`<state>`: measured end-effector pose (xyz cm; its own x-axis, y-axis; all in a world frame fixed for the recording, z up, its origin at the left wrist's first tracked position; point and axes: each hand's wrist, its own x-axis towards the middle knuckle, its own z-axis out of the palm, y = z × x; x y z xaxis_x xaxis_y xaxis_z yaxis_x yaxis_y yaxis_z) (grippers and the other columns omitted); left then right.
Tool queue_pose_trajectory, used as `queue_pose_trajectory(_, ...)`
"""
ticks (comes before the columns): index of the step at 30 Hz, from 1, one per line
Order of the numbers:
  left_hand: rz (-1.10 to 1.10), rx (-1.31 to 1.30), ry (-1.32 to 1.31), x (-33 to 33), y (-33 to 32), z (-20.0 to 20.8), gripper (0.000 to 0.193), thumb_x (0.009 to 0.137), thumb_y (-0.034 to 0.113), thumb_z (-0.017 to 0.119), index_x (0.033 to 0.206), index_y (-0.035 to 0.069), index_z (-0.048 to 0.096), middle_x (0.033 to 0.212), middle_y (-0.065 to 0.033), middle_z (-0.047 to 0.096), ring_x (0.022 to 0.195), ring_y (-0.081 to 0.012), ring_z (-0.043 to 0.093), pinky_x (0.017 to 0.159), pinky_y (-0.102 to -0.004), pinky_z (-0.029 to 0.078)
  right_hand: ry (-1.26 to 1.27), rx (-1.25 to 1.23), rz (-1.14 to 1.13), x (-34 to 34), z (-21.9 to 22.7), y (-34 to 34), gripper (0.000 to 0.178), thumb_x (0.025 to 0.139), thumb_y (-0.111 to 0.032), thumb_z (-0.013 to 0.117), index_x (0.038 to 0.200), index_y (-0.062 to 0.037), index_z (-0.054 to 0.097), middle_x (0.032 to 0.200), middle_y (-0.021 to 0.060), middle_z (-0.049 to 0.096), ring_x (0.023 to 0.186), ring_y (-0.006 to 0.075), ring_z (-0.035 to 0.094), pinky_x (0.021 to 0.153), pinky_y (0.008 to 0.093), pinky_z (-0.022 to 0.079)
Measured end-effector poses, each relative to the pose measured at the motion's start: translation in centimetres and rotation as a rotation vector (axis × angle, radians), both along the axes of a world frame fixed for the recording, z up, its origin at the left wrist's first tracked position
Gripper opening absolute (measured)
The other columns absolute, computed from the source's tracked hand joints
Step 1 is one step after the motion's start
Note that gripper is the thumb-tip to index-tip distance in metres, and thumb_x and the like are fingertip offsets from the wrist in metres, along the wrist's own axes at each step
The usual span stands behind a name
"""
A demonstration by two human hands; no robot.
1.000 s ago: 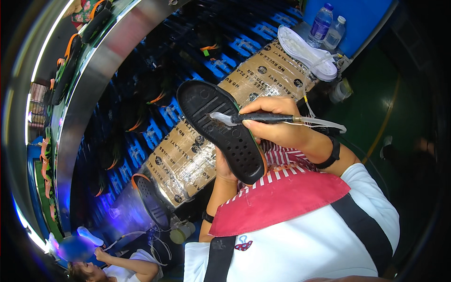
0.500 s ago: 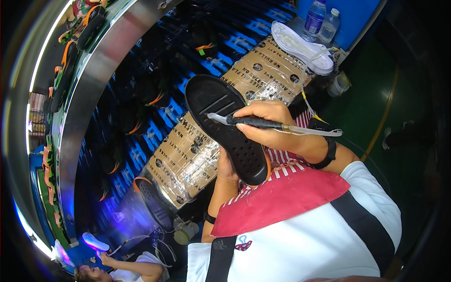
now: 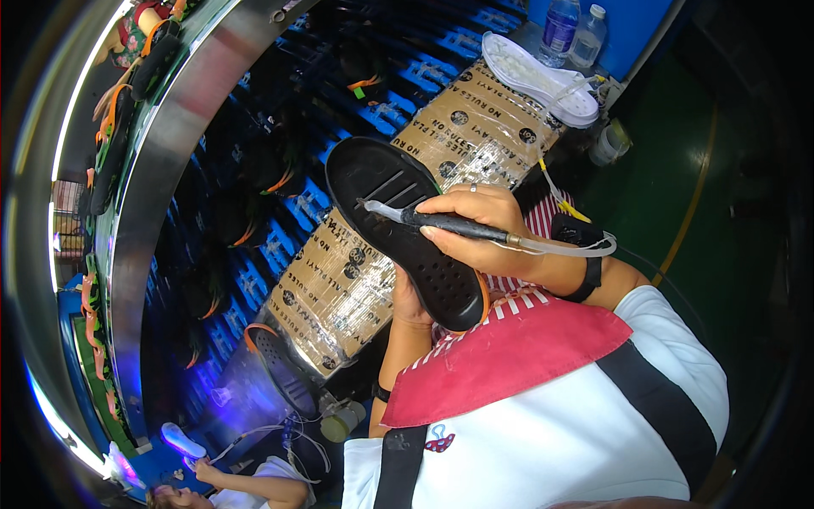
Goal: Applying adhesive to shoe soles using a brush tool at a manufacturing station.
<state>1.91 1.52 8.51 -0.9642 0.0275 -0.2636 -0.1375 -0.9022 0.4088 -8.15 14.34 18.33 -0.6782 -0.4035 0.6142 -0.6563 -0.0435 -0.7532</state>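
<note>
A black shoe sole [image 3: 405, 229] with an orange heel edge lies tilted before me, its slotted and perforated inner face up. My left hand [image 3: 409, 299] supports it from below at the side; most of its fingers are hidden under the sole. In my right hand [image 3: 479, 222] is a glue brush [image 3: 458, 225] with a black handle, its pale wet bristles touching the sole beside the slots. A clear hose [image 3: 585, 250] leads off the brush's rear end and curves back past my wrist.
A taped cardboard sheet [image 3: 335, 297] lies behind the sole, beside a blue-and-black conveyor [image 3: 280, 242]. A white sole [image 3: 543, 81] and two bottles [image 3: 572, 38] stand at the far right. Shoe parts line a metal-edged rack [image 3: 106, 178] at left. Another person [image 3: 246, 483] works at lower left.
The brush tip has shifted slightly left and up across the sole. The sole has also moved slightly left in the view, still supported by my left hand.
</note>
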Motion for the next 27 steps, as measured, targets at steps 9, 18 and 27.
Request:
queue_pose_trajectory(9, -0.001, -0.185, -0.010, 0.1, -0.2, -0.9, 0.063, 0.083, 0.055, 0.048, 0.124, 0.008, 0.044, 0.119, -0.0114, 0.053, 0.106, -0.0247, 0.054, 0.090, -0.0376, 0.046, 0.224, 0.046, 0.038, 0.5, -1.2, -0.7, 0.021, 0.066, -0.010, 0.068, 0.084, -0.0009, 0.061, 0.071, 0.0129, 0.060, 0.063, 0.0265, 0.059, 0.056, 0.0313, 0.047)
queue_pose_trajectory(18, 0.058, 0.010, 0.077, -0.5, 0.0, 0.7, 0.063, 0.082, 0.057, 0.049, 0.120, 0.007, 0.047, 0.117, -0.0124, 0.054, 0.103, -0.0249, 0.055, 0.089, -0.0381, 0.046, 0.022, -0.074, 0.254, 0.0, 0.2, 0.6, 0.022, 0.069, -0.005, 0.069, 0.089, 0.0023, 0.063, 0.067, 0.0126, 0.060, 0.056, 0.0227, 0.059, 0.049, 0.0298, 0.044)
queue_pose_trajectory(27, 0.055, 0.037, 0.013, 0.1, -1.1, -1.3, 0.056, 0.086, 0.053, 0.044, 0.114, 0.005, 0.052, 0.109, -0.0155, 0.058, 0.096, -0.0269, 0.059, 0.083, -0.0389, 0.050, 0.216, 0.082, 0.241, 1.2, -2.3, -0.5, 0.022, 0.072, -0.014, 0.065, 0.090, -0.0026, 0.062, 0.072, 0.0110, 0.060, 0.065, 0.0266, 0.059, 0.057, 0.0335, 0.046)
